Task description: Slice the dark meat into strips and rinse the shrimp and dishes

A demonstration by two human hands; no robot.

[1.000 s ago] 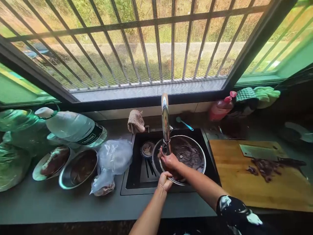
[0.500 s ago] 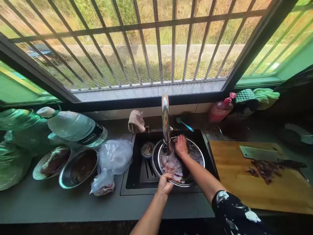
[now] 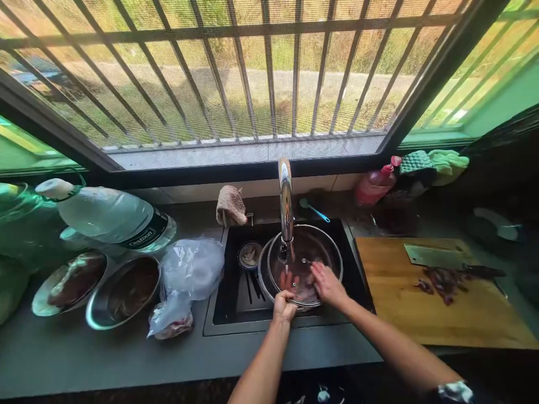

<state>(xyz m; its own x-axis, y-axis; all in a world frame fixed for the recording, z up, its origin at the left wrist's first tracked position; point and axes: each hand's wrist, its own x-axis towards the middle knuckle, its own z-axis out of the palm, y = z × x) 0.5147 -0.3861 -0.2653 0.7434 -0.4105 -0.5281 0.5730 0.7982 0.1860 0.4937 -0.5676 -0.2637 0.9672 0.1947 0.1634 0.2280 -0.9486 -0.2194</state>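
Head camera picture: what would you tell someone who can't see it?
Two bare hands wash a round glass lid under a chrome tap: left hand grips the rim, right hand rubs the glass. A steel cleaver lies on a wooden cutting board.

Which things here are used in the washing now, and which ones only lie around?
In use: glass lid, left hand gripping its rim, right hand on it, tap, sink.
Lying about: cleaver, cutting board, water bottle, metal bowl, plastic bag.
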